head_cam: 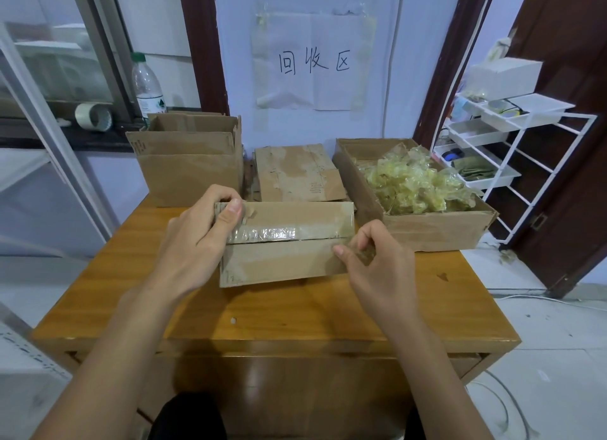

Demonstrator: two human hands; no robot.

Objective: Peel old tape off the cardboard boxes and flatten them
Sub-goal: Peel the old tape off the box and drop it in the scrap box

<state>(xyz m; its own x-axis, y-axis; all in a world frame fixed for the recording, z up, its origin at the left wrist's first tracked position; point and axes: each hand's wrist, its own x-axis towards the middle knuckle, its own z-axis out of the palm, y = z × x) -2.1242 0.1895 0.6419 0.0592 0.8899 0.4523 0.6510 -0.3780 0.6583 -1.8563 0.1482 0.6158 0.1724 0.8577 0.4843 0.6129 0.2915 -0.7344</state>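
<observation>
Left hand (200, 229) grips the light, stiff brown cardboard box (285, 242); right hand (371, 259) pinches clear, clingy tape (364, 254) at its right end.

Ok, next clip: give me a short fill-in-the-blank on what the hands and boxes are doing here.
1. The left hand grips the box's upper ____ corner.
2. The right hand pinches a piece of ____ at the box's right end.
3. The wad of peeled tape lies in the open box on the ____ side of the table.

Missing words: left; tape; right
</observation>
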